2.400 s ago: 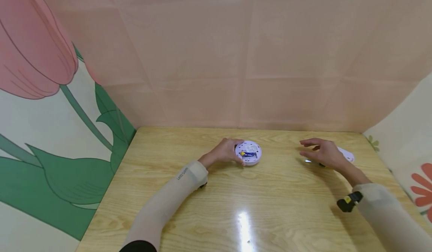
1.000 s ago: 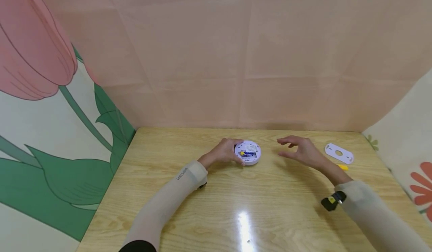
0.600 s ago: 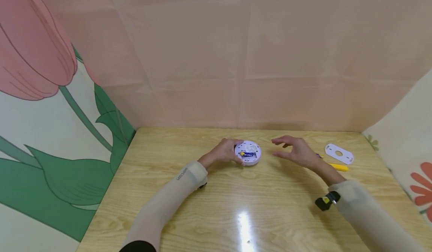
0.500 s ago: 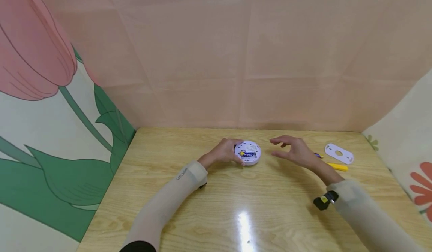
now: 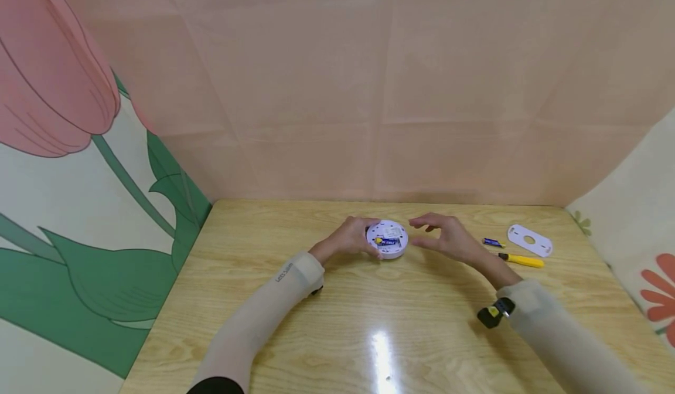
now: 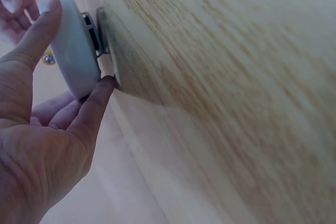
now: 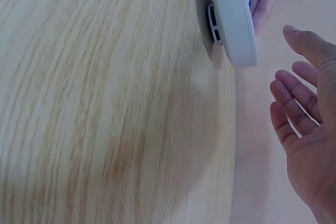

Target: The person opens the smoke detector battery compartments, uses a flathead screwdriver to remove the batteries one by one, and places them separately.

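My left hand [image 5: 349,237] grips the rim of a round white smoke detector [image 5: 395,230], thumb on one side and fingers on the other. Its open battery compartment faces up, with a blue battery [image 5: 389,242] in it. The battery's yellow end sticks out past the back in the right wrist view. In that view the vented front of the detector [image 7: 236,22] is toward the table, close over it. My right hand [image 5: 445,237] is just right of the detector, fingers spread and loosely bent, holding nothing; in its wrist view a gap shows between them.
Right of my right hand a loose blue battery [image 5: 492,243] lies on the wooden table [image 5: 422,335]. Beside it are a yellow-handled tool [image 5: 527,261] with a dark end and a white oval plate [image 5: 519,231] with a round hole. A pink cloth backdrop [image 5: 316,89] stands behind.
My right hand has moved left from the plate and tool toward the detector, uncovering the plate, tool and loose battery. My left hand and the detector have stayed put.
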`<state>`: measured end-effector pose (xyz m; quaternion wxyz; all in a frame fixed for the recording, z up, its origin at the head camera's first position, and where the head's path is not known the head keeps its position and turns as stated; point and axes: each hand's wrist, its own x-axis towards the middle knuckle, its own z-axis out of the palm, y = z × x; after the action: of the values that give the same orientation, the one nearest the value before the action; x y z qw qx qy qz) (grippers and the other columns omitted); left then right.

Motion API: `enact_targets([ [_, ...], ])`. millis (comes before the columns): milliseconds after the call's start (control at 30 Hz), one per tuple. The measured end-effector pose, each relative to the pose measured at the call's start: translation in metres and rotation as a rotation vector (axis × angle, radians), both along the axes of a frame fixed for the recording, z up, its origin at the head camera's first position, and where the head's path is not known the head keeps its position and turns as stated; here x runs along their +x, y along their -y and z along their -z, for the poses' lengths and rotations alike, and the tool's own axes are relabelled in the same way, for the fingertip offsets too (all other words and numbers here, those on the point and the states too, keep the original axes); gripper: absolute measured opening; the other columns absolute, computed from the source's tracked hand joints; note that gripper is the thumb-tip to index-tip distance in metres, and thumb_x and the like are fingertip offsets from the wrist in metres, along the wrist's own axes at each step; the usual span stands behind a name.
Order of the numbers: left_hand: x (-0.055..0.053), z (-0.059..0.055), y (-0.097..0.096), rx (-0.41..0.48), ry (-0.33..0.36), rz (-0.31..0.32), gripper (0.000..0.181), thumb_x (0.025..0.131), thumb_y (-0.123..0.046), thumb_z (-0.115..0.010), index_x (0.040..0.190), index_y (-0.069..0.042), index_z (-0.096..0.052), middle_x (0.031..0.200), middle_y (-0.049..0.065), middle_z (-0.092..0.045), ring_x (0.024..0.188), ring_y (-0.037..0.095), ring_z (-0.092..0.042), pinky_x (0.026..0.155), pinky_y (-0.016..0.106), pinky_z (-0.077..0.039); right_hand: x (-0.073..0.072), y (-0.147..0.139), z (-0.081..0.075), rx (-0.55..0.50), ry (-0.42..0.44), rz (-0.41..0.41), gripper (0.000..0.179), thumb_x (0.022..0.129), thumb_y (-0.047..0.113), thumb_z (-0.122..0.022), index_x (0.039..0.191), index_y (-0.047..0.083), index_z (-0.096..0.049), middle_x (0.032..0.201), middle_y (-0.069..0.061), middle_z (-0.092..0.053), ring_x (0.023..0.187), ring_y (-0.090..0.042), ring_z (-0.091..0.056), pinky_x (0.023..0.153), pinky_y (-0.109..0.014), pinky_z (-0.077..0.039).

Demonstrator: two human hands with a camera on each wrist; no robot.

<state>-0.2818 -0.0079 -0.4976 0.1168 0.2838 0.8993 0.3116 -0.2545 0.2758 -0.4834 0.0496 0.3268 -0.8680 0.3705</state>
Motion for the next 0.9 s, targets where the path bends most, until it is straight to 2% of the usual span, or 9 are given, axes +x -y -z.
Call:
enact_targets([
  [233,0.002,-0.002,-0.001,0.021,0.021,0.007,0.098,0.06,-0.042,-0.092,0.143,-0.01,-0.05,0.141,0.005,-0.056,0.126,0.017,-0.053,0.113,0.039,-0.033,-0.001,0.014,0.007,-0.006,-0.011,-0.029,0.044,0.08,0.021,-0.082,0.119,0.005,-0.068,0.112,-0.006,-0.07,0.099,-0.024,-0.066,0.081,-0.044,-0.055],
  [367,0.003,-0.003,-0.002,0.028,0.034,0.009,0.099,0.061,-0.042,-0.092,0.144,-0.01,-0.049,0.142,0.006,-0.055,0.124,0.016,-0.053,0.107,0.034,-0.04,0.0,0.021,0.008,-0.008,-0.005,-0.035,0.044,0.08,0.021,-0.082,0.119,0.005,-0.068,0.111,-0.005,-0.071,0.099,-0.023,-0.066,0.083,-0.045,-0.055],
  [700,0.0,-0.002,-0.002,0.0,-0.004,0.026,0.1,0.06,-0.044,-0.092,0.144,-0.01,-0.049,0.138,0.005,-0.058,0.117,0.014,-0.057,0.106,0.034,-0.041,0.0,0.034,0.009,-0.014,0.052,-0.009,0.043,0.079,0.025,-0.082,0.117,0.008,-0.069,0.108,-0.001,-0.071,0.096,-0.017,-0.065,0.087,-0.046,-0.054],
  [900,0.0,-0.002,-0.001,0.005,-0.015,0.033,0.099,0.06,-0.043,-0.092,0.143,-0.01,-0.049,0.13,0.004,-0.064,0.102,0.008,-0.059,0.095,0.027,-0.046,0.001,0.043,0.011,-0.021,0.06,-0.022,0.042,0.079,0.022,-0.083,0.116,0.007,-0.07,0.103,-0.001,-0.07,0.09,-0.016,-0.064,0.082,-0.046,-0.055],
])
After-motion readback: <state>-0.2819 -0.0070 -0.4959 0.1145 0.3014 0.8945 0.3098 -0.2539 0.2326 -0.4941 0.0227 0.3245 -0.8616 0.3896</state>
